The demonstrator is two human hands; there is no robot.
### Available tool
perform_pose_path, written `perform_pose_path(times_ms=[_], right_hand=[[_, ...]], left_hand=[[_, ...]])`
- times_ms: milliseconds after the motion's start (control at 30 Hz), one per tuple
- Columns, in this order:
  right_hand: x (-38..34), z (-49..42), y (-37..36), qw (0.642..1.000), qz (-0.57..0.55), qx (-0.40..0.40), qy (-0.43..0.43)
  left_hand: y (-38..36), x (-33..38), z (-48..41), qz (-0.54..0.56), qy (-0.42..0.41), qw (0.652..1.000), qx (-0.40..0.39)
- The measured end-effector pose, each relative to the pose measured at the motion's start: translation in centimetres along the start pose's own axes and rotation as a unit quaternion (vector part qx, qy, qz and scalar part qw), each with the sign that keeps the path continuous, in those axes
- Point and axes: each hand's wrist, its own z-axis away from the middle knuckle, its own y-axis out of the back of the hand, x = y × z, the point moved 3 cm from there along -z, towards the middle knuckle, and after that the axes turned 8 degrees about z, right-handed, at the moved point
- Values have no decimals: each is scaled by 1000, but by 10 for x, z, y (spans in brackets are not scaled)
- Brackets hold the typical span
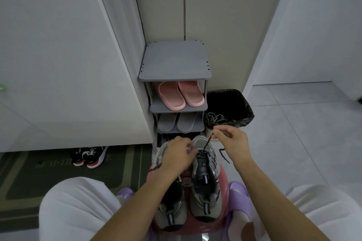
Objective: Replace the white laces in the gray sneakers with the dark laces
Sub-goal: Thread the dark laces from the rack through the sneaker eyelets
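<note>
Floor (pixel 293 123): dark lace (pixel 208 141) in R hand (pixel 231 141)

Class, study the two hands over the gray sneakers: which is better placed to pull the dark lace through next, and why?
Right, probably. The right hand pinches the dark lace, raised taut above the gray sneaker; the left hand sits low against that sneaker, better suited to steadying.

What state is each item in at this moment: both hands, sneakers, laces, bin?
Right hand, pinching the dark lace.
Dark lace, pulled taut up from the right sneaker.
Left hand, curled by that sneaker's front eyelets; grip blurred.
Left sneaker, standing beside it, partly hidden.
Bin, bag-lined, pale laces inside.
</note>
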Motion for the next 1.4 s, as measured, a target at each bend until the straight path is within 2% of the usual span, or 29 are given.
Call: perform_pose_path(times_ms=[100, 200, 367, 500, 633, 700, 733, 767, 833, 933, 1133, 1200, 1300, 1333, 1400], right_hand=[[-9, 5, -14, 999, -19, -31, 5], [-15, 8, -21, 999, -24, -42, 10], [-9, 5, 1, 997, -66, -28, 7], [12, -5, 22, 999, -34, 7, -14], [33, -14, 37, 998, 50, 1, -29], [43, -17, 39, 976, 217, -22, -10], [45, -16, 36, 947, 320, -30, 21], [44, -13, 32, 925, 374, -37, 61], [42, -3, 18, 928, 349, -75, 105], [42, 15, -5, 940, 273, -188, 75], [48, 15, -5, 940, 236, -248, 9], [53, 12, 0, 941, 225, -254, -15], [60, 3, 7, 955, 217, -199, -49], [63, 0, 9, 951, 248, -180, -42], [65, -4, 10, 913, 373, -167, -1]], left_hand=[[-21, 39, 4, 167, -35, 980, -106], [-28, 57, 5, 280, -9, 954, -107], [-18, 36, 3, 287, 36, 949, -127], [8, 12, 5, 221, 48, 964, -139], [21, -4, 7, 139, 68, 973, -173], [20, -3, 8, 115, 62, 974, -186], [18, 0, 9, 108, 57, 974, -189], [15, 4, 10, 103, 51, 976, -186], [7, 13, 7, 87, 32, 983, -159], [-6, 25, 3, 43, 16, 992, -118], [-30, 28, 1, -38, -5, 996, -76], [-36, 24, 1, -55, 0, 996, -69], [-40, 20, 2, -47, 7, 997, -65], [-41, 18, 2, -43, 11, 997, -69], [-43, 16, 1, -24, 20, 997, -73]])
